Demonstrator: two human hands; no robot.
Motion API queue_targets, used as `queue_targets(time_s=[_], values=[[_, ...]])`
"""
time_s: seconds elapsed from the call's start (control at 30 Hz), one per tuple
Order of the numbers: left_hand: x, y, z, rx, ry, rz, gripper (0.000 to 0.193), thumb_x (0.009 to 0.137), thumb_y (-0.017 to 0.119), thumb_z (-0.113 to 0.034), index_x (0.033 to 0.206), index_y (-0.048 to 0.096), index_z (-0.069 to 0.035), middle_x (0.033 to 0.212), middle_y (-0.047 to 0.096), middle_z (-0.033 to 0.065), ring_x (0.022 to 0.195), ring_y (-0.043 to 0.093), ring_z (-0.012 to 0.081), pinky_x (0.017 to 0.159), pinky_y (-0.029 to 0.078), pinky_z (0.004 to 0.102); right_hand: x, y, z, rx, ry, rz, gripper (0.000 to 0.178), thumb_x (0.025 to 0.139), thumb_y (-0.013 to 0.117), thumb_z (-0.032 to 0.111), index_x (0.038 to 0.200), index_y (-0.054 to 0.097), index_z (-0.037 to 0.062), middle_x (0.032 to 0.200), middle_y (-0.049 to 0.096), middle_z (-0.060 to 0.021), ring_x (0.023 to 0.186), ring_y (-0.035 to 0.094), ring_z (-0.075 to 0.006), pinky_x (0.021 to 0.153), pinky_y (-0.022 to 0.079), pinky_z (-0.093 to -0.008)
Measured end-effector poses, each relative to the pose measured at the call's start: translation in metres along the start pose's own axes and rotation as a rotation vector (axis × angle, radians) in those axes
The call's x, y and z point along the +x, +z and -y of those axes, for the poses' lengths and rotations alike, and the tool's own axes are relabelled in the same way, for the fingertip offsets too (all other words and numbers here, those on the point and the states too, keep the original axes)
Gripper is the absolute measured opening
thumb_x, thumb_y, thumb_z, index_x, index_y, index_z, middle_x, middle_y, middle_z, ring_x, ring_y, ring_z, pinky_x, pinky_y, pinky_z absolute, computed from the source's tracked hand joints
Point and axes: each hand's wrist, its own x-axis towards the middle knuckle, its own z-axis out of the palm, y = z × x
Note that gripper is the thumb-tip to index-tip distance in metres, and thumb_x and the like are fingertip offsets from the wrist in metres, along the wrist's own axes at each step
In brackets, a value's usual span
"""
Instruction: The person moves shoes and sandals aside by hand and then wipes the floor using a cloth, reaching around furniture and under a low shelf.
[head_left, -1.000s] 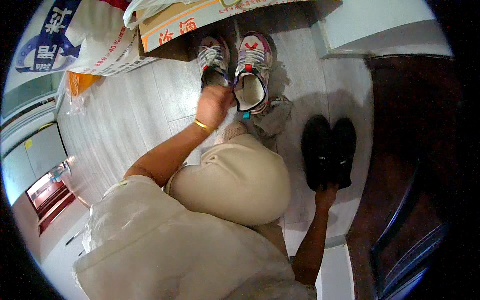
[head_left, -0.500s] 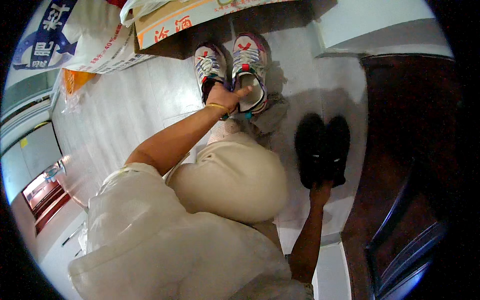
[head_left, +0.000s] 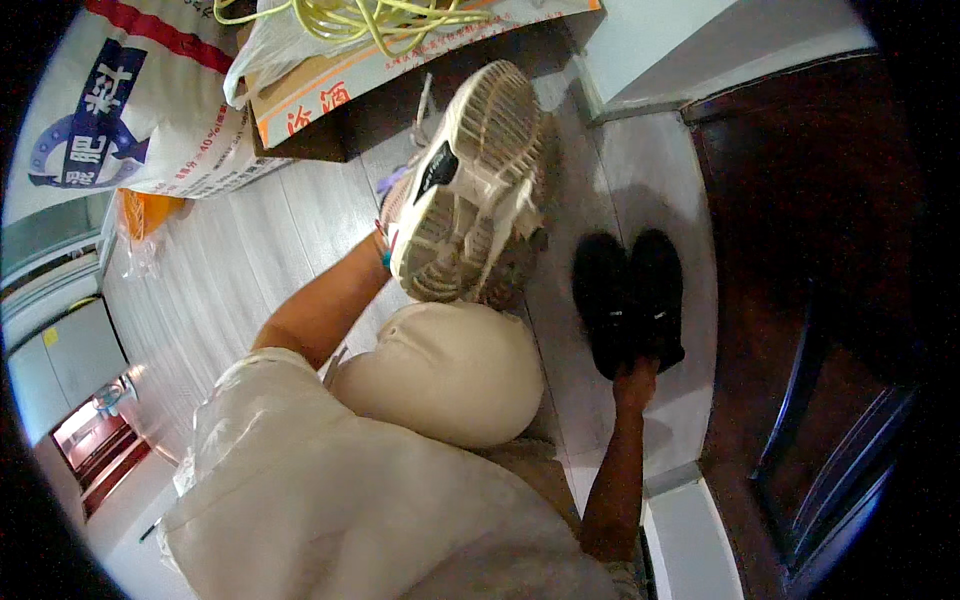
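My left hand [head_left: 381, 243] is closed on a pair of light sneakers [head_left: 436, 222], raised off the floor with their ridged soles turned up. Its fingers are hidden behind the nearer sneaker, and the second one shows only in part beyond it. To the right, a pair of black shoes [head_left: 602, 300] stands side by side on the floor, toes pointing away. At their heels, my right hand [head_left: 637, 376] grips them together, its fingers mostly hidden in the dark openings.
Ahead is a cardboard box [head_left: 370, 97] topped with a coil of yellow-green cable [head_left: 375, 22]. A large white printed sack [head_left: 190, 100] stands at the far left, an orange item in clear plastic [head_left: 148, 213] below it. A dark brown door [head_left: 790, 250] borders the right.
My left hand has lifted the sneakers from the floor by the box and tipped them so their soles show. My right hand stays at the black shoes.
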Motion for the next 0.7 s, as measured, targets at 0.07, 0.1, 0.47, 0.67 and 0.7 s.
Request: queue_targets(time_s=[0.07, 0.1, 0.47, 0.67, 0.7], values=[[0.007, 0.013, 0.024, -0.018, 0.073, 0.024, 0.03, 0.089, 0.053, -0.011, 0.117, 0.051, -0.002, 0.105, 0.06, 0.006, 0.086, 0.059, 0.0138, 0.081, 0.049, 0.0315, 0.0, -0.008, 0.003, -0.034, -0.051, -0.003, 0.035, 0.074, 0.065, 0.024, 0.1, 0.062, 0.0009, 0.108, 0.056, -0.0245, 0.094, 0.056, -0.0398, 0.079, 0.049, -0.0465], [0.011, 0.017, 0.032, -0.021, 0.094, 0.037, 0.03, 0.089, 0.053, -0.011, 0.117, 0.051, -0.002, 0.105, 0.06, 0.0061, 0.086, 0.059, 0.0139, 0.081, 0.049, 0.0315, 0.0, -0.01, 0.003, -0.074, -0.105, -0.003, 0.039, 0.075, 0.066, 0.03, 0.098, 0.064, -0.0009, 0.101, 0.061, -0.0247, 0.087, 0.06, -0.0389, 0.075, 0.052, -0.0462], [0.011, 0.03, 0.055, 0.012, 0.106, 0.057, 0.03, 0.088, 0.055, -0.013, 0.117, 0.052, -0.003, 0.104, 0.059, 0.0069, 0.086, 0.057, 0.0147, 0.078, 0.049, 0.0308, -0.005, 0.006, -0.008, 0.021, -0.11, -0.093, 0.035, 0.07, 0.062, 0.016, 0.102, 0.06, 0.0009, 0.113, 0.049, -0.0253, 0.094, 0.054, -0.0425, 0.078, 0.048, -0.0469], [0.017, 0.029, 0.057, 0.071, 0.11, 0.047, 0.031, 0.088, 0.055, -0.014, 0.116, 0.052, -0.003, 0.104, 0.059, 0.0074, 0.086, 0.057, 0.0151, 0.076, 0.048, 0.0305, -0.001, -0.001, -0.007, -0.075, -0.039, 0.11, 0.042, 0.08, 0.054, 0.031, 0.109, 0.058, 0.0012, 0.12, 0.048, -0.0255, 0.098, 0.054, -0.0417, 0.084, 0.046, -0.0472], [0.022, 0.028, 0.057, 0.091, 0.108, 0.046, 0.031, 0.088, 0.055, -0.014, 0.116, 0.052, -0.003, 0.104, 0.059, 0.0075, 0.086, 0.057, 0.0152, 0.076, 0.048, 0.0304, -0.005, 0.005, -0.014, -0.068, -0.11, -0.067, 0.031, 0.073, 0.062, 0.018, 0.099, 0.061, 0.0017, 0.116, 0.047, -0.0248, 0.09, 0.057, -0.0413, 0.074, 0.05, -0.0467]])
